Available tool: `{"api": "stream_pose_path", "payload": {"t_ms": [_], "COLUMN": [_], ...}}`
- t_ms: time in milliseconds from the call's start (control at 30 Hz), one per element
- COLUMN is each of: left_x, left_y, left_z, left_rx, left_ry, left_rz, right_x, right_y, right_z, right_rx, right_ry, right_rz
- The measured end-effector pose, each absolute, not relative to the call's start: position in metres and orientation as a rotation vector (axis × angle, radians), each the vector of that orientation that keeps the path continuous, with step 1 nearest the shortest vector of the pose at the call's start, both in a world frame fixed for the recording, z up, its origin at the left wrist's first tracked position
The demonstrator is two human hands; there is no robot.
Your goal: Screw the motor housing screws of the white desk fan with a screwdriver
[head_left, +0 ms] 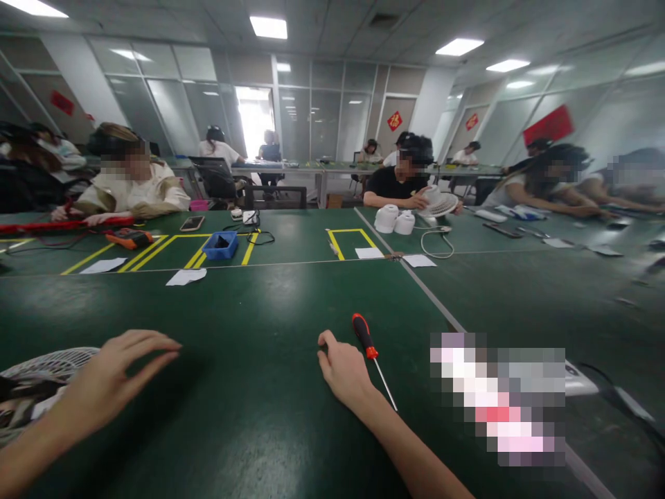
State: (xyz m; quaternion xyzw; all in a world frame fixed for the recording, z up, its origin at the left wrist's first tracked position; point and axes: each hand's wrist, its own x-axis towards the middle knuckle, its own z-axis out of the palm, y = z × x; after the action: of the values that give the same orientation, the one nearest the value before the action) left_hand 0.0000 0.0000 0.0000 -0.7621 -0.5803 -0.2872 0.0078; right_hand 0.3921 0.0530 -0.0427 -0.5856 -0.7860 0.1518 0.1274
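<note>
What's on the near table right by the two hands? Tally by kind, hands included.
Screwdriver: 1
Fan grille: 1
Hands: 2 (left hand, right hand)
Total: 4

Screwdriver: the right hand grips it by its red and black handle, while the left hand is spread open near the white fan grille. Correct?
Not gripped. In the head view the screwdriver lies on the table beside the curled right hand, its handle free. The left hand is spread open near the white fan grille, as stated.
</note>
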Motion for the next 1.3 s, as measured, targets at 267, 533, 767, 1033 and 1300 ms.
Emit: {"api": "stream_pose_path", "payload": {"t_ms": [267,533,767,1033,1300], "left_x": [0.159,0.182,0.182,0.184,0.186], "left_y": [0.022,0.024,0.023,0.02,0.019], "left_z": [-0.069,-0.085,-0.084,-0.076,-0.074], "left_rx": [-2.684,-2.626,-2.686,-2.772,-2.837], "left_ry": [-1.552,-1.554,-1.652,-1.584,-1.528], "left_rz": [-0.98,-1.177,-1.239,-1.183,-1.08], "right_x": [0.407,0.418,0.412,0.413,0.413], "right_y": [0.056,0.06,0.054,0.056,0.053], "right_z": [-0.037,-0.025,-0.03,-0.033,-0.028], "right_rx": [-1.595,-1.614,-1.571,-1.56,-1.534], "right_ry": [-2.095,-2.058,-2.253,-2.274,-2.242], "right_rz": [0.562,0.617,0.607,0.602,0.566]}}
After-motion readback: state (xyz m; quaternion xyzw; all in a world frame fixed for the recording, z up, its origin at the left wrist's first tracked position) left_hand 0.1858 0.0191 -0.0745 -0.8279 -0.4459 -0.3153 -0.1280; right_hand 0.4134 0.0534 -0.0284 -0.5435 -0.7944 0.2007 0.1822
